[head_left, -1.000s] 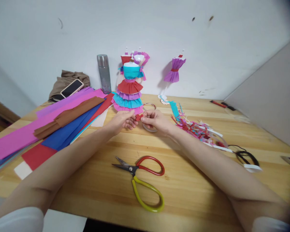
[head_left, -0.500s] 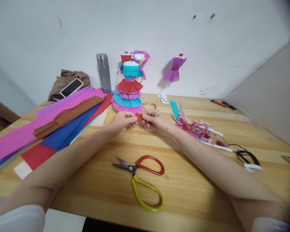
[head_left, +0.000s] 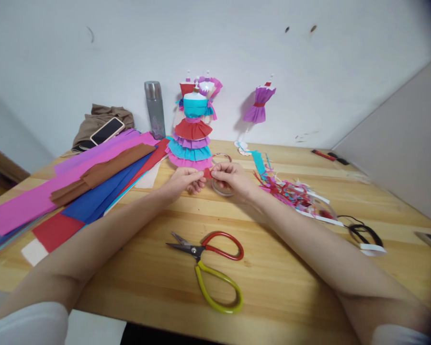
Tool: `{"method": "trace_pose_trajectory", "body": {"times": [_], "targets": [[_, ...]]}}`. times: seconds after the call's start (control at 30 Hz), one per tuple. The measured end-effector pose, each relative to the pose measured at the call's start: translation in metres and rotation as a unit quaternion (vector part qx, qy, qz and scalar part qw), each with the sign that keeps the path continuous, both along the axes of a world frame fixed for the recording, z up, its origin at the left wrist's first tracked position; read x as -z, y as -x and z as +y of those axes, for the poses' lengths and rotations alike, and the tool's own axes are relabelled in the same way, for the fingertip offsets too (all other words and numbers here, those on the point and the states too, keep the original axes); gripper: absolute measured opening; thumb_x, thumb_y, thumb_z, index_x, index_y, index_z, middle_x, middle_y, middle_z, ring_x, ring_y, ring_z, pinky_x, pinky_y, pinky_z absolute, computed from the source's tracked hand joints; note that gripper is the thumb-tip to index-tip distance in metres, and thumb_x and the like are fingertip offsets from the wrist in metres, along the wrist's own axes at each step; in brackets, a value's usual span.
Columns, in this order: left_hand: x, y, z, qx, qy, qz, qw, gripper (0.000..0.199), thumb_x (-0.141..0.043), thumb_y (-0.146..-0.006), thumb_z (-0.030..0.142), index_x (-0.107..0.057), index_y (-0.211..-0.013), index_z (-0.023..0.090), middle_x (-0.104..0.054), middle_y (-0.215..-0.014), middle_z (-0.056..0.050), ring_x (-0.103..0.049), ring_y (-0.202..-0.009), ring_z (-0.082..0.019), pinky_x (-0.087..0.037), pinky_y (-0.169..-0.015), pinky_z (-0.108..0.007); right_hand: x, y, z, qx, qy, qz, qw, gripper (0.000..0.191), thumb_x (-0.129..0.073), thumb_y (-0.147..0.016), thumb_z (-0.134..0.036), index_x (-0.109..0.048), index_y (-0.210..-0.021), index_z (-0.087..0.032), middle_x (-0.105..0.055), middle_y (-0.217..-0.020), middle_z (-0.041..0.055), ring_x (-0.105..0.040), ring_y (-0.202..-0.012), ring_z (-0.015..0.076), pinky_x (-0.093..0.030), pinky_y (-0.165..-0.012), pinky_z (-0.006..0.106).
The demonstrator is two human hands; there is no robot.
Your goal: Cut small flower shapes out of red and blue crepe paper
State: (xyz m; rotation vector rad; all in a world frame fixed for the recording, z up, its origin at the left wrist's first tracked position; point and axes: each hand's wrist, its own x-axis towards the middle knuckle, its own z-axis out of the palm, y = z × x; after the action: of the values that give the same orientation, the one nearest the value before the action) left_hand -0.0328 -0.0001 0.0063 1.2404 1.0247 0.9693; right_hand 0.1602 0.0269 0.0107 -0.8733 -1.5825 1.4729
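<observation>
A small piece of red crepe paper [head_left: 208, 173] is pinched between my two hands above the middle of the table. My left hand [head_left: 187, 182] is closed on its left end, thumb against forefinger. On its right end my right hand [head_left: 231, 178] grips with thumb and fingertips. Just behind the hands stands a mannequin in a tiered paper dress [head_left: 193, 129] of turquoise, red, purple and pink. Nearer to me lie scissors [head_left: 197, 251] with one red and one yellow handle, their blades apart. A roll of tape [head_left: 221, 190] lies partly hidden below my right hand.
Coloured paper sheets [head_left: 104, 177], a phone [head_left: 107, 131] and a grey bottle [head_left: 155, 112] are on the left. Paper scraps [head_left: 290, 191] and a black cord [head_left: 366, 233] lie right. A purple-dressed mannequin [head_left: 260, 105] stands by the wall.
The red paper's outline has changed slightly between my fingertips; its notched top edge now looks flatter. Both hands stay in nearly the same place. The scissors have not moved.
</observation>
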Motion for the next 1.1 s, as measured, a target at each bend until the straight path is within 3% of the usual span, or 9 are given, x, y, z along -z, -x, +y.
{"method": "trace_pose_trajectory", "body": {"times": [0.2,0.43,0.6,0.83,1.1], "targets": [[0.007,0.001,0.003,-0.003,0.01,-0.041,0.999,0.04,-0.078,-0.086,0.048,-0.071,-0.079,0.01,-0.071,-0.072,-0.007,-0.063,-0.056,-0.01,-0.047,-0.05,-0.02,0.005,0.002,0.003,0.026,-0.008,0.021,0.999,0.04,-0.088,-0.063,-0.05,-0.062,-0.068,-0.02,-0.051,-0.046,-0.0053,-0.039,-0.04,0.0075,-0.021,-0.041,0.024],[0.008,0.001,0.002,0.003,-0.046,0.039,0.998,0.023,-0.078,-0.086,0.03,-0.072,-0.075,0.011,-0.066,-0.061,-0.002,-0.057,-0.05,-0.008,-0.045,-0.052,-0.019,0.009,0.006,-0.001,0.035,0.025,0.032,0.999,0.042,-0.091,-0.058,-0.048,-0.064,-0.07,-0.019,-0.054,-0.048,-0.005,-0.04,-0.042,0.0073,-0.022,-0.042,0.022],[0.006,-0.002,0.0,-0.017,-0.042,0.025,0.999,0.031,-0.073,-0.092,0.033,-0.069,-0.069,0.011,-0.067,-0.063,-0.004,-0.06,-0.052,-0.009,-0.046,-0.051,-0.02,0.011,0.009,-0.004,0.024,0.034,0.039,0.998,0.041,-0.091,-0.058,-0.046,-0.064,-0.07,-0.019,-0.054,-0.049,-0.0056,-0.037,-0.042,0.0067,-0.021,-0.042,0.022],[0.003,-0.005,-0.001,-0.04,-0.051,0.061,0.996,0.028,-0.063,-0.095,0.016,-0.066,-0.068,0.012,-0.065,-0.059,-0.002,-0.059,-0.049,-0.008,-0.046,-0.051,-0.019,0.017,0.005,0.001,0.0,0.033,0.044,0.999,0.047,-0.087,-0.065,-0.057,-0.06,-0.068,-0.019,-0.056,-0.052,-0.003,-0.041,-0.043,0.0076,-0.024,-0.042,0.022],[0.008,-0.002,0.0,-0.028,-0.073,0.082,0.994,0.027,-0.07,-0.091,0.018,-0.066,-0.065,0.013,-0.064,-0.056,0.0,-0.057,-0.049,-0.007,-0.045,-0.051,-0.018,0.017,0.006,0.0,0.001,0.006,0.003,1.0,0.045,-0.086,-0.065,-0.054,-0.056,-0.066,-0.021,-0.05,-0.046,-0.0056,-0.035,-0.039,0.0065,-0.018,-0.04,0.022]]}}
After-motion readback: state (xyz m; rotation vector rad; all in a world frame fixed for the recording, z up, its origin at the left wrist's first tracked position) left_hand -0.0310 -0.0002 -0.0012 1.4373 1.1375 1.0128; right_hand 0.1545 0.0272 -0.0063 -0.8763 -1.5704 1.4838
